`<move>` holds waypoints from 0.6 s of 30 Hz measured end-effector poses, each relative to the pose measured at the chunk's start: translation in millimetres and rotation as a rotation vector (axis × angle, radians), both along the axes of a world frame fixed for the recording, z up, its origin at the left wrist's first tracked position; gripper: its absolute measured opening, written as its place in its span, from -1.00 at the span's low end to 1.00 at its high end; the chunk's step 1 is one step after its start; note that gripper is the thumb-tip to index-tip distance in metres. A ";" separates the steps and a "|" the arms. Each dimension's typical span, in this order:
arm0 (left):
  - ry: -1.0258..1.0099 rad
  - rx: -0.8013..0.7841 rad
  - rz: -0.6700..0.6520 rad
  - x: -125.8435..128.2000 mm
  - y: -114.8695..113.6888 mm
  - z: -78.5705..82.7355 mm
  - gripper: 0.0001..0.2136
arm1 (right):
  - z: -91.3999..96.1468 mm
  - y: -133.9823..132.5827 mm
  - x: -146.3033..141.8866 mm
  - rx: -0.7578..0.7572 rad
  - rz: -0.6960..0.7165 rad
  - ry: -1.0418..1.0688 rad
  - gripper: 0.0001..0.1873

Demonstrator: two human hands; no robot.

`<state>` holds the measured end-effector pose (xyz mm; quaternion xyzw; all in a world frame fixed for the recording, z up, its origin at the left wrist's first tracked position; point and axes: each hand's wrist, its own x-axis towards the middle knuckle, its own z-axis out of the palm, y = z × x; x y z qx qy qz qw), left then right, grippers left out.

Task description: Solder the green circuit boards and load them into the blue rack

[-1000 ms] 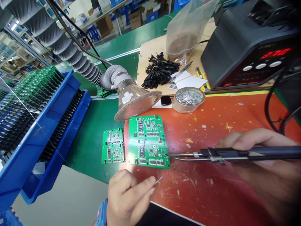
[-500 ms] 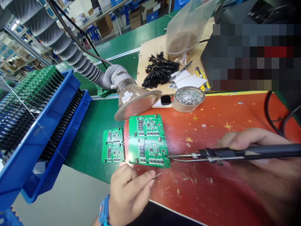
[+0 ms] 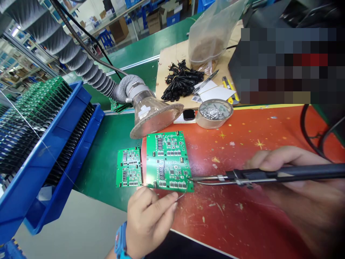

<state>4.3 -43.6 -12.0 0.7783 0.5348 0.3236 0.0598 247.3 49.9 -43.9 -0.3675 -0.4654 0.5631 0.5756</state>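
A green circuit board (image 3: 168, 163) with two displays lies on the red mat. My right hand (image 3: 291, 162) is wrapped round a black soldering iron (image 3: 258, 175) with a thin metal tube clamped along it. The iron's tip meets the board's lower right edge. Below the board, my left hand (image 3: 152, 216) pinches a thin silvery wire (image 3: 182, 197), probably solder, between thumb and forefinger. This wire bends upward to the board's edge near the tip. To the left lies a second, smaller-looking green circuit board (image 3: 128, 167).
A fume extraction hood (image 3: 156, 120) hangs just behind the boards. Blue bins (image 3: 78, 104) with stacked boards stand left. Behind the mat are a round tin (image 3: 214, 124), bundled black cables (image 3: 182, 84), a yellow cutter (image 3: 230, 88) and a plastic bag (image 3: 208, 39).
The wire in my left hand now curves up towards the iron's tip, where before it pointed out straight and short. The iron stays at the same board edge; the view shifts slightly.
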 end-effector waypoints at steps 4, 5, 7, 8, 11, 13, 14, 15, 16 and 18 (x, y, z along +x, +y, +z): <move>-0.008 -0.008 -0.012 -2.5 -4.2 1.3 -0.74 | -4.6 -0.1 3.2 0.041 0.028 0.010 -0.92; -0.007 -0.013 -0.017 -2.9 -5.2 1.6 -0.74 | -5.3 0.0 4.1 0.049 0.032 0.010 -0.92; -0.005 -0.015 -0.023 -3.0 -6.1 1.9 -0.75 | -5.8 -0.2 5.5 0.064 0.050 0.013 -0.91; -0.003 -0.015 -0.024 -2.7 -6.0 1.8 -0.76 | -5.7 -0.4 5.8 0.064 0.060 0.015 -0.91; 0.004 -0.014 -0.010 -0.5 -4.4 1.4 -0.77 | -5.1 -1.4 5.3 0.046 0.065 0.002 -0.93; 0.008 -0.017 0.001 1.3 -3.1 0.8 -0.77 | -4.9 -2.0 4.3 0.028 0.039 -0.012 -0.95; 0.008 -0.017 0.005 2.1 -2.6 0.4 -0.77 | -4.8 -2.2 3.9 0.019 0.026 -0.017 -0.94; 0.007 -0.016 0.007 2.8 -2.1 0.0 -0.76 | -4.8 -2.4 3.5 0.010 0.017 -0.018 -0.93; 0.007 -0.016 0.008 3.2 -1.8 -0.4 -0.76 | -4.8 -2.5 3.1 -0.001 0.008 -0.016 -0.92; 0.007 -0.019 0.009 3.7 -1.4 -1.4 -0.75 | -4.7 -2.8 2.4 -0.019 -0.002 -0.002 -0.89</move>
